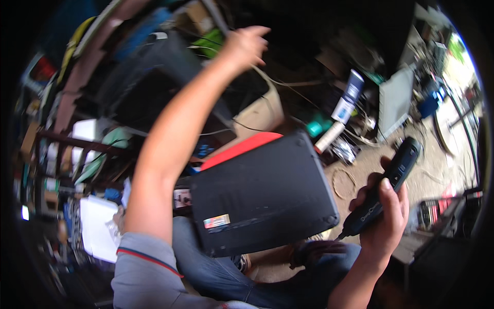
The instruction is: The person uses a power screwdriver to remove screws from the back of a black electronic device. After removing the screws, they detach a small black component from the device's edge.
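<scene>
A black laptop (262, 195), its underside up with a small colourful sticker, lies tilted across my lap. My right hand (388, 211) is closed around a black cordless electric screwdriver (383, 188), whose thin bit points down beside the laptop's right edge. My left arm stretches far forward past the laptop. At its end my left hand (247, 47) is slightly blurred, fingers apart and pointing right, with nothing visible in them. Close to that hand are a bright green item (210, 46) and a pale cable (270, 78). Under the laptop's far edge shows a red rounded thing (239, 149).
Ahead on the right lie a blue and white box (347, 95), a green round item (318, 126) and crumpled foil (343, 152). A grey flat panel (396, 103) leans farther right. White sheets (98, 226) are at left. Loose cables and clutter surround me.
</scene>
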Demonstrator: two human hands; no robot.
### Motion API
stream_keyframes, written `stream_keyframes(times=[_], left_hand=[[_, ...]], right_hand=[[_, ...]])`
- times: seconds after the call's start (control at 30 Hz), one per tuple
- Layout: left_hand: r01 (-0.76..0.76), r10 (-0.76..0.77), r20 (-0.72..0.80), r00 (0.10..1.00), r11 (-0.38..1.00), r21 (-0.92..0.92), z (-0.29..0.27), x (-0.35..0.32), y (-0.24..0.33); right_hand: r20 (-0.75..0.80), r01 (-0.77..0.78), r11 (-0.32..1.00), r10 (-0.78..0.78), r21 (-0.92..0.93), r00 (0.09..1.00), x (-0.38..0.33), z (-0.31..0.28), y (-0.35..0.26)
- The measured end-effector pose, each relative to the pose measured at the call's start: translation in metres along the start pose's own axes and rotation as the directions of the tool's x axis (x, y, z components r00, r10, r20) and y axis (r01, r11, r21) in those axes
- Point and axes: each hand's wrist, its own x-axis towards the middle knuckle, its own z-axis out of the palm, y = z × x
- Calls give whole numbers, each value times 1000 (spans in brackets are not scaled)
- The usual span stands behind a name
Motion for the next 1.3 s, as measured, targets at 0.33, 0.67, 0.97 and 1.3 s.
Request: stream_keyframes(times=[0.33,0.67,0.97,1.3], left_hand=[[-68,213,398,892,935,-348,23,-231,145],[36,-32,-103,994,999,40,-113,-254,108],[346,-219,-344,913,863,367,-306,-138,-23],[559,-542,-220,811,829,21,-294,-122,-57]], right_hand=[[328,-40,928,-90,371,940,-32,42,54],[580,220,972,-133,-83,804,-46,65,97],[584,276,920,-66,-278,809,-44,59,97],[588,282,875,4,-394,809,-46,57,91]])
